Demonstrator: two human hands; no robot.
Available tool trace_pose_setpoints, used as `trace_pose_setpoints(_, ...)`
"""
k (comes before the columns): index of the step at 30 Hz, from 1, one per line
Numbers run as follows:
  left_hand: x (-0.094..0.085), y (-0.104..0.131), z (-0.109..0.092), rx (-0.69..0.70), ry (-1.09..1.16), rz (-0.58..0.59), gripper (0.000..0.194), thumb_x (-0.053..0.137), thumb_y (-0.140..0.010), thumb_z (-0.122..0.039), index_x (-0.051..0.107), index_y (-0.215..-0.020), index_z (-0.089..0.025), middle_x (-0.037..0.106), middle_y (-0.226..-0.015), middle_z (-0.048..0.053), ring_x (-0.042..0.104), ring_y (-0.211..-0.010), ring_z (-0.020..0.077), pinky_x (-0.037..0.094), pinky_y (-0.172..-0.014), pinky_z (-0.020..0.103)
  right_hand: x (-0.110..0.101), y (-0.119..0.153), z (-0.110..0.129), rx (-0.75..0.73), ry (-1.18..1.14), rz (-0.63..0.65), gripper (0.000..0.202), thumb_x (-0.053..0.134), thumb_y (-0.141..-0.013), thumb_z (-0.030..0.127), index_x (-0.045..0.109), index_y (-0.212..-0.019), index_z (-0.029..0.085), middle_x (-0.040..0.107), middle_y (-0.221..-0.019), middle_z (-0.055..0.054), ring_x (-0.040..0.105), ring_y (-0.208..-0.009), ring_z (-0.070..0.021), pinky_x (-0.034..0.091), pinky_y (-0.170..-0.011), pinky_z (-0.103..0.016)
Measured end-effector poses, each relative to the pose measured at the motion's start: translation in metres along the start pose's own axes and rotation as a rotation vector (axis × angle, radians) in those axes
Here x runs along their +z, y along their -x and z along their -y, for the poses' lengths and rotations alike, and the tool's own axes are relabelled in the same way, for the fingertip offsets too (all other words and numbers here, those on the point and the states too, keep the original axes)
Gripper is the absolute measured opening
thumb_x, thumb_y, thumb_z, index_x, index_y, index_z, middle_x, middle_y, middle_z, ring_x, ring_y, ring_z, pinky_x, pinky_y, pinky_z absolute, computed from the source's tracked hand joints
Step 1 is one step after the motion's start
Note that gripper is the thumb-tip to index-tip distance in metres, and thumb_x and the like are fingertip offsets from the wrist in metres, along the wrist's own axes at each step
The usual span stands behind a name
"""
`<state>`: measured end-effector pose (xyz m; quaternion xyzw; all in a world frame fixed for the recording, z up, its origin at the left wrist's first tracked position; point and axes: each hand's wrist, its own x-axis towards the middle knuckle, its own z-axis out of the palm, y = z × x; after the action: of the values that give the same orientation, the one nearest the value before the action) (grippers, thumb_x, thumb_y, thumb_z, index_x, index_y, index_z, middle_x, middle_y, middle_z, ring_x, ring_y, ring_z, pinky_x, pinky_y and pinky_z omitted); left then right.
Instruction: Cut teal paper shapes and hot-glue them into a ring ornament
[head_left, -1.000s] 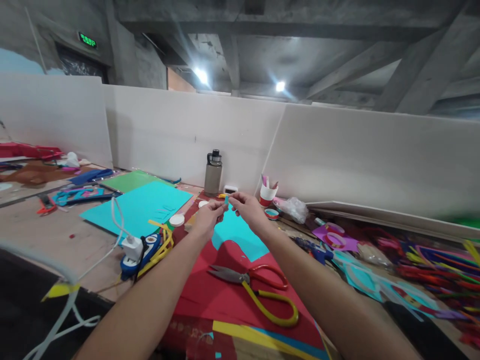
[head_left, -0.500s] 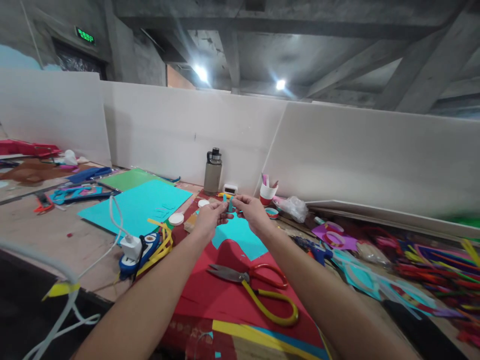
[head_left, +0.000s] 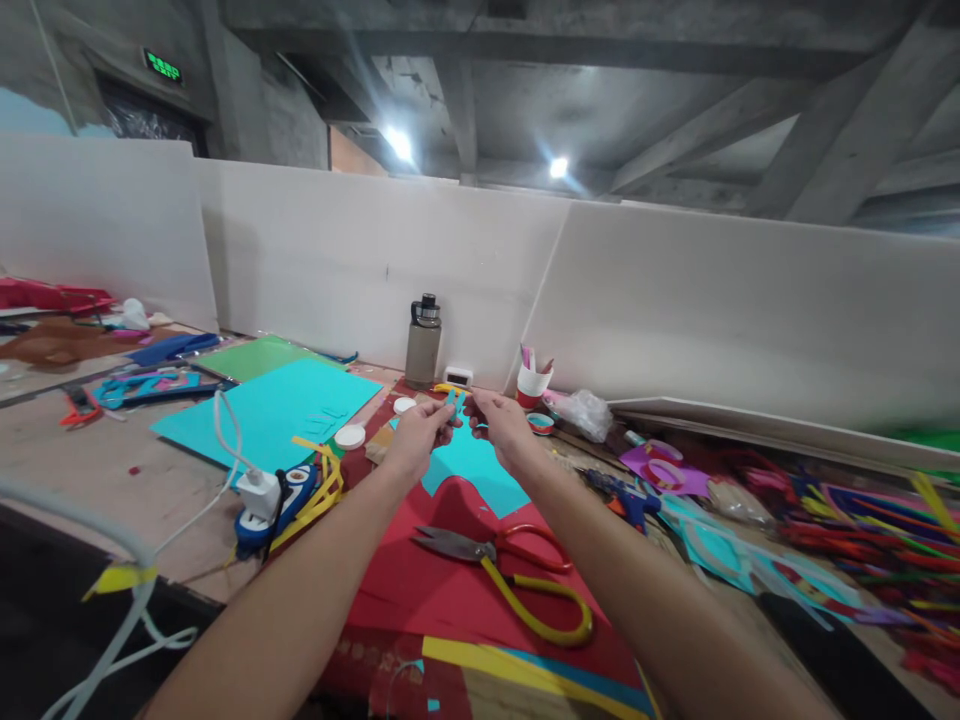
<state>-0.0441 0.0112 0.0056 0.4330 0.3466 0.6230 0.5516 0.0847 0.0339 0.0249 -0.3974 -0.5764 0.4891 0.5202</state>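
Above a turquoise sheet, my left hand pinches a small turquoise strip. Close beside it, my right hand has curled fingers at a second slim turquoise piece, its fingertips nearly meeting the left ones. The fingers partly hide both pieces. Under the turquoise sheet lies a red sheet. Large scissors with one red and one yellow handle rest on the red sheet between my forearms, blades pointing left.
A bottle and a white-and-red cup of pens stand at the back. Left are a large turquoise sheet and a blue power strip with cables. A glue gun and colourful craft scraps lie right.
The two small turquoise pieces have come closer together, with the right one now tilted against the left. The scissors and sheets stay in place; the view has shifted slightly.
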Motion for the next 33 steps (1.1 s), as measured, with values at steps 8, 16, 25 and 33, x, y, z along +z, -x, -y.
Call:
trace_pose_setpoints(8, 0.002, 0.004, -0.001, -0.012, -0.054, 0.055, 0.034, 0.074, -0.062, -0.042, 0.063, -0.073, -0.012, 0.06, -0.063, 0.003, 0.046, -0.047, 0.0061, 0.032, -0.046, 0.021, -0.003, 0.007, 0.003, -0.063, 0.059, -0.028, 0.023, 0.064, -0.065, 0.038, 0.058, -0.07, 0.016, 0.052, -0.05, 0.005, 0.044, -0.043, -0.0076, 0.035, -0.043, -0.022)
trace_pose_setpoints(16, 0.002, 0.003, 0.001, -0.011, -0.02, 0.035, 0.034, 0.076, -0.058, -0.042, 0.062, -0.068, -0.012, 0.058, -0.061, 0.001, 0.045, -0.048, 0.0056, 0.033, -0.046, 0.02, -0.003, 0.016, 0.004, -0.053, 0.125, -0.026, 0.023, 0.059, -0.069, 0.039, 0.056, -0.073, 0.016, 0.055, -0.058, 0.001, 0.047, -0.047, -0.0081, 0.037, -0.043, -0.021)
trace_pose_setpoints(25, -0.001, 0.0, 0.002, -0.012, 0.024, 0.003, 0.031, 0.077, -0.058, -0.037, 0.061, -0.065, -0.012, 0.058, -0.061, 0.002, 0.044, -0.047, 0.0049, 0.031, -0.044, 0.019, -0.03, 0.056, 0.018, 0.066, 0.487, 0.221, 0.018, 0.058, -0.072, 0.032, 0.06, -0.065, 0.016, 0.056, -0.055, -0.001, 0.05, -0.049, -0.0116, 0.036, -0.047, -0.023)
trace_pose_setpoints(33, -0.004, -0.003, -0.001, -0.046, 0.152, -0.017, 0.028, 0.079, -0.058, -0.029, 0.058, -0.063, -0.012, 0.056, -0.06, 0.001, 0.044, -0.047, 0.004, 0.032, -0.044, 0.018, -0.056, 0.141, 0.02, -0.013, 1.374, 0.707, 0.041, 0.058, -0.075, 0.024, 0.057, -0.116, 0.02, 0.06, -0.106, -0.012, 0.056, -0.092, -0.0239, 0.04, -0.073, -0.03)
